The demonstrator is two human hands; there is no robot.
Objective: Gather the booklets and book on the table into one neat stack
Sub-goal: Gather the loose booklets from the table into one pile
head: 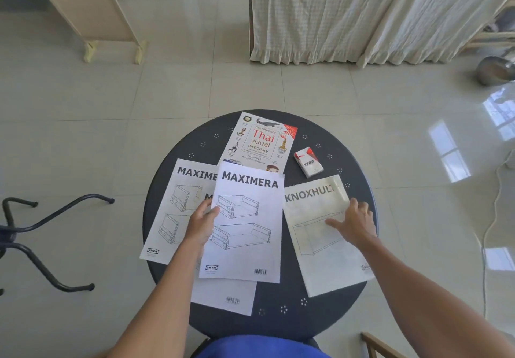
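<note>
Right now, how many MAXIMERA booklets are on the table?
3 visible: left one, middle one gripped by the left hand, and one mostly hidden beneath it. More may be hidden.

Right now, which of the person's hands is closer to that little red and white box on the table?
The right hand. It lies flat on the KNOXHULT booklet, just below the red and white box. The left hand grips the middle MAXIMERA booklet's left edge, farther away.

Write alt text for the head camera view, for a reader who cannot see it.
A person's left hand grips the edge of a MAXIMERA booklet while the right hand rests flat on a KNOXHULT booklet on a round dark table. Other booklets lie partly beneath; a Thai visual dictionary and a VESS pack sit farther back.
</note>
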